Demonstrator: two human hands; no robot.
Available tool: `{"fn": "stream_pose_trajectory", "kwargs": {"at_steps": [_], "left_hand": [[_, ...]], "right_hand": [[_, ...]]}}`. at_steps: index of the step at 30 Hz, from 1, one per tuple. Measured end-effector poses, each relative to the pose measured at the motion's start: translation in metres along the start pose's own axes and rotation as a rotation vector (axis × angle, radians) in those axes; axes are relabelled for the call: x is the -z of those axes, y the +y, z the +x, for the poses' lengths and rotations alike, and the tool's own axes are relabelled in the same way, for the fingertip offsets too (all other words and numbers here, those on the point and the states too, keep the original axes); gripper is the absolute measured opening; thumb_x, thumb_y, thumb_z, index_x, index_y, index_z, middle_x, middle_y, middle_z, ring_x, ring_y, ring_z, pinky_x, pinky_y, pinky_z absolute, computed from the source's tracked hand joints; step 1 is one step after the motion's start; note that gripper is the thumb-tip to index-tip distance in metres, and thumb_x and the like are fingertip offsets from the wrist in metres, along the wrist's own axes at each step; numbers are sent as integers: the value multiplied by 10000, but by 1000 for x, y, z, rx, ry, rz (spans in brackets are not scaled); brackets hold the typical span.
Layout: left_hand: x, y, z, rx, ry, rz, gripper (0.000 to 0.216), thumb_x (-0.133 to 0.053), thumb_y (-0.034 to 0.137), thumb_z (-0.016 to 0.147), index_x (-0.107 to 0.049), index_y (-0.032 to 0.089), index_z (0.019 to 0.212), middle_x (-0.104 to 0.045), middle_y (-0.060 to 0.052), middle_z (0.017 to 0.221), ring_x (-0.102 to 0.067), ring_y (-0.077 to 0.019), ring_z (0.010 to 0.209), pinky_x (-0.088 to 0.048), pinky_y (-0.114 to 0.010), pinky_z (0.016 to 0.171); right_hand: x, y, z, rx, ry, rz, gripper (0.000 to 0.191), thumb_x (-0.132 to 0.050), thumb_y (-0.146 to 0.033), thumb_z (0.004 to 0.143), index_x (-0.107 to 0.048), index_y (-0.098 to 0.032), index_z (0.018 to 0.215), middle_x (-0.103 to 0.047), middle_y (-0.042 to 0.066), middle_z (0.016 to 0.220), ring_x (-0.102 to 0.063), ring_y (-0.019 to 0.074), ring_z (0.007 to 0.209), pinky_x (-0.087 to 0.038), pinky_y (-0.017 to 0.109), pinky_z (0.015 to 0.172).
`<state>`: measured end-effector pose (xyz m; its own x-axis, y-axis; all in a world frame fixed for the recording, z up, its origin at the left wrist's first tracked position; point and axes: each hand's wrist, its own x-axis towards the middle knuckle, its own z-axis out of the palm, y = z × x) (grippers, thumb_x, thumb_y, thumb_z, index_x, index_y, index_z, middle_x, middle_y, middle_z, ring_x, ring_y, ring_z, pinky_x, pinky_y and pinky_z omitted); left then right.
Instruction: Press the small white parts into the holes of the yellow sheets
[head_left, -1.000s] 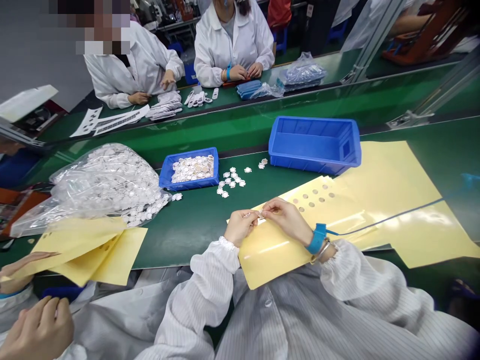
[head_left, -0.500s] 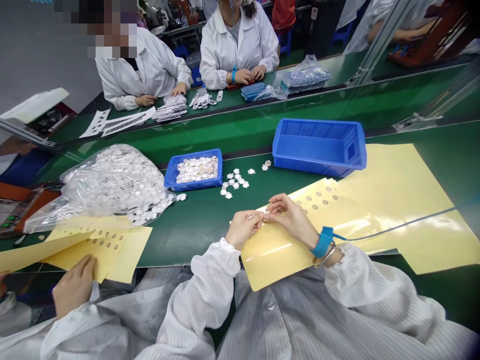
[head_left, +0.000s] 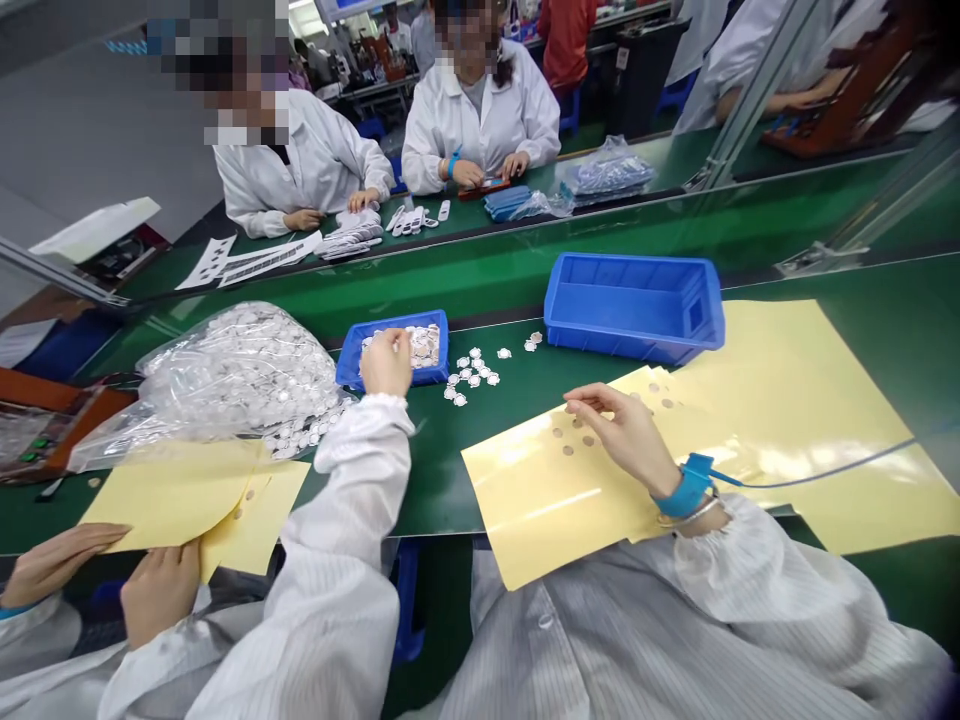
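Note:
My left hand (head_left: 387,364) is over the small blue bin (head_left: 352,345), fingers curled together. They hide whatever they may hold. Small round white pieces (head_left: 426,345) fill that bin. My right hand (head_left: 622,430) hovers above a glossy yellow sheet (head_left: 517,500), thumb and forefinger brought together at the tips. Anything between them is too small to make out. Grey-brown round dots (head_left: 568,450) lie on the sheet under and beside this hand. A blue wrist strap (head_left: 686,487) with a cord is around my right wrist.
Loose white pieces (head_left: 475,366) lie on the green table (head_left: 435,480). A large blue bin (head_left: 630,310) stands behind the sheets. At left is a plastic bag of white pieces (head_left: 240,370). A co-worker's hands (head_left: 161,590) hold yellow sheets (head_left: 172,490) beside me. Two people sit opposite.
My hands have parted. The left has gone from the sheet to the small bin, the right slightly rightward. More dots show on my sheet. The co-worker's upper sheet now covers most of its dots.

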<state>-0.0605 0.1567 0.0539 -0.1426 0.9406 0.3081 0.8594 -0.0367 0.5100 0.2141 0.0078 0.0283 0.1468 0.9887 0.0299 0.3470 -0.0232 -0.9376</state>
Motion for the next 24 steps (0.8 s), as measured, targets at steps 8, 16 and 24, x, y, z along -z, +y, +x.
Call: {"fn": "stream_pose_trajectory", "kwargs": {"at_steps": [8, 16, 24], "left_hand": [[-5, -43, 27, -248, 46, 250, 289, -410, 287, 885, -672, 165, 894, -534, -113, 1242, -310, -346, 1242, -230, -510, 1021], [-22, -19, -70, -546, -298, 87, 273, -410, 289, 905, -637, 175, 1004, -603, -90, 960, -526, -216, 933, -437, -326, 814], [-38, -24, -85, -507, -304, 148, 329, -349, 285, 926, -652, 159, 912, -608, -125, 928, -537, -221, 899, -440, -329, 787]], "right_hand": [[8, 23, -12, 107, -290, -347, 99, -606, -293, 784, -687, -237, 769, -660, 37, 861, -610, 204, 789, -476, 336, 707], [-1, 26, -13, 66, -276, -452, 98, -599, -186, 753, -634, -232, 674, -640, -1, 793, -588, 169, 707, -425, 298, 630], [-1, 28, -17, 102, -211, -417, 48, -628, -246, 766, -662, -232, 735, -627, 30, 901, -577, 214, 862, -435, 356, 754]]}}
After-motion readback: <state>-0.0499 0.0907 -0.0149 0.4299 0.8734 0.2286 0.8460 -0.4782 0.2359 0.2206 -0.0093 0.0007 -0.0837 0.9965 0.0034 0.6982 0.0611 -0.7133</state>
